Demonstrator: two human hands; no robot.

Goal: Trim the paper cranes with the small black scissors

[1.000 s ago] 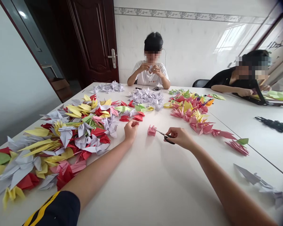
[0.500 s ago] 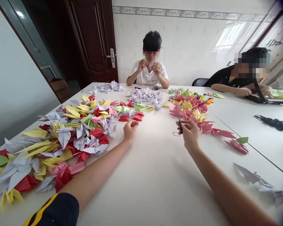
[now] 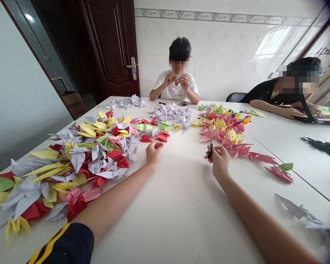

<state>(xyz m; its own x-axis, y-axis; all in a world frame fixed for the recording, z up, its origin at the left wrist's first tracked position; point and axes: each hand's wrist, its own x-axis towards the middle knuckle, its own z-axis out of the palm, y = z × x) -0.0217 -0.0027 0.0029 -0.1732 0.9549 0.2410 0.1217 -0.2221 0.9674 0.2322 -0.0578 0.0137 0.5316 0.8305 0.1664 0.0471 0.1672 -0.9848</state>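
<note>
Where the right hand [image 3: 221,161] gripped: the fingers were closed around the dark handle of the scissors [image 3: 211,150], blades pointing forward and up; whether the blades stood parted, I could not tell.
Scissor tips: these lay in line with the near edge of the pink-and-yellow paper pile [image 3: 222,138]; contact was unclear. A careless forward push, in my judgement, could have slit a folded wing.
Pink strip [image 3: 206,157]: it showed beside the handle, too fine to identify. If loose, it could have fouled the scissors.
Left hand [image 3: 153,152]: the fingers were curled near the red folded pieces [image 3: 162,138]; I could not tell whether they pinched anything.
Left forearm [image 3: 118,200]: it ran alongside the large mixed pile [image 3: 78,159]. A sideways swing, or a snagging sleeve [image 3: 75,242], could have dragged pieces loose.
Grey folded piece [image 3: 305,216]: it lay apart, outside the right forearm [image 3: 253,214]. An outward elbow could have crushed it.
White table [image 3: 178,212]: the surface looked smooth; brushed paper would probably have slid.
Far side: a co-worker [image 3: 176,90] sat behind the pale paper pile [image 3: 170,113], well apart from the blades; I rated that hazard low.
</note>
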